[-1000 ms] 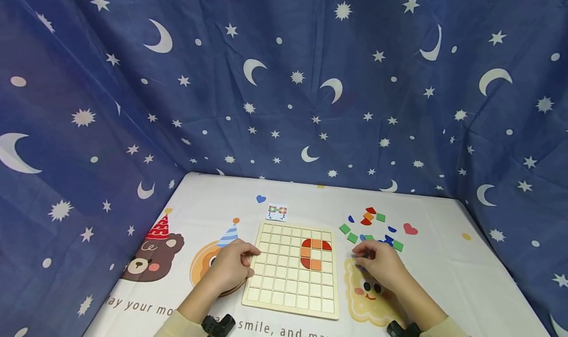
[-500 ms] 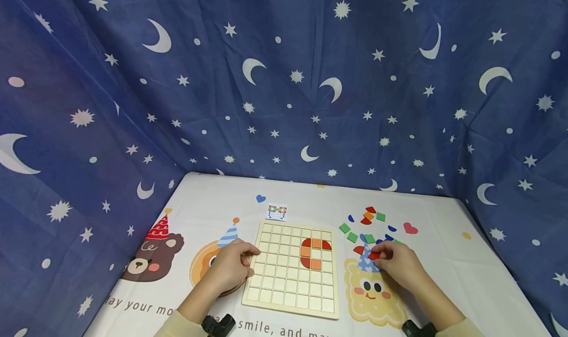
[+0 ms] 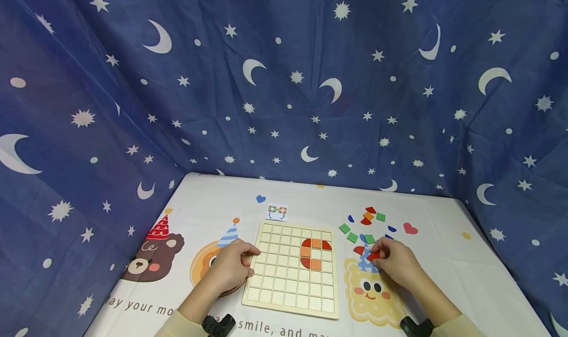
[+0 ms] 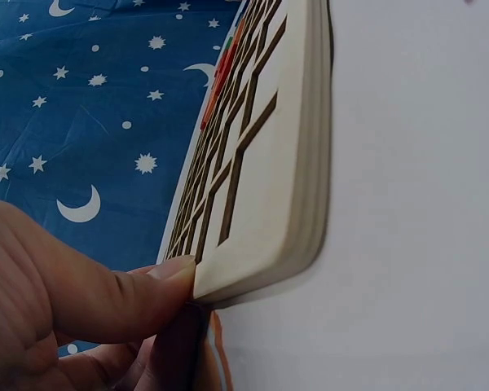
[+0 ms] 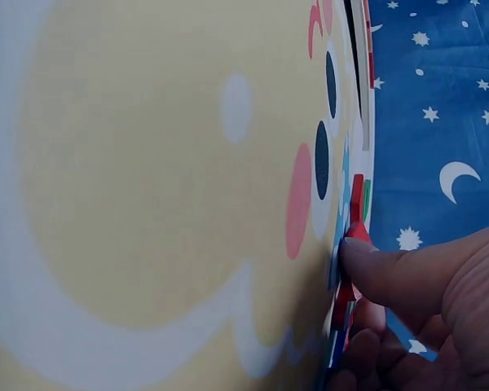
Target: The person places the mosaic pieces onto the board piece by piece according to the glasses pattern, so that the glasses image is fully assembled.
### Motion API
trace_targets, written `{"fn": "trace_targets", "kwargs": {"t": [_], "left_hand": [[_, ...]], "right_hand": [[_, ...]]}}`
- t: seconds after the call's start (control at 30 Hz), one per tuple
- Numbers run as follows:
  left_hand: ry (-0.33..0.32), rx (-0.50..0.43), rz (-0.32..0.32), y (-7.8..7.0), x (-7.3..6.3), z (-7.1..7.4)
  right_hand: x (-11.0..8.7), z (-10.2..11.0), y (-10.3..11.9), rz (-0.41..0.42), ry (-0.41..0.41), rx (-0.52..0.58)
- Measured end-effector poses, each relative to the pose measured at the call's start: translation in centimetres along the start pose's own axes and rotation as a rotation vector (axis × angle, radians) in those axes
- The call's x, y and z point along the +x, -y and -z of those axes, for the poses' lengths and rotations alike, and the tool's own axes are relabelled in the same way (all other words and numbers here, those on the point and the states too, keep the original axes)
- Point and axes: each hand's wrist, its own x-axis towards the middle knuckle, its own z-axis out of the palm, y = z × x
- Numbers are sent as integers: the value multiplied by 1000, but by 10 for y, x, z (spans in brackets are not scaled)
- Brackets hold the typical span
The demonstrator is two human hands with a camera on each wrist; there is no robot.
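My left hand (image 3: 228,266) holds the left edge of a cream wooden grid board (image 3: 284,278). In the left wrist view its thumb (image 4: 138,301) lies on the board's rim beside a corner. Red and orange tiles (image 3: 315,263) form a C shape in the upper right of the grid. Right of the board, my right hand (image 3: 397,263) pinches a small red tile (image 3: 373,256) between thumb and fingers, low over a printed party hat. A second red tile (image 3: 358,250), with one curved side, lies just left of those fingertips.
Green squares (image 3: 344,228), blue curved pieces (image 3: 392,228) and red and orange tiles (image 3: 368,216) lie scattered behind the right hand. A small pattern card (image 3: 277,212) sits behind the board. A starry blue curtain (image 3: 284,105) borders the printed white tablecloth (image 3: 213,194).
My right hand has shifted right, uncovering the printed hat and a red tile; another red tile now shows in its fingertips. The left hand and board have stayed put.
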Motion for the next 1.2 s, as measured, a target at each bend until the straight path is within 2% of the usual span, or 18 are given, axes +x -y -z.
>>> {"fn": "trace_targets", "kwargs": {"t": [0.43, 0.97, 1.2], "left_hand": [[3, 7, -18, -1, 0, 2], [-7, 14, 4, -1, 0, -1], [0, 10, 3, -2, -1, 0]], "right_hand": [[-4, -4, 7, 72, -5, 8], [-15, -32, 52, 136, 60, 145], [-18, -46, 70, 167, 84, 141]]}}
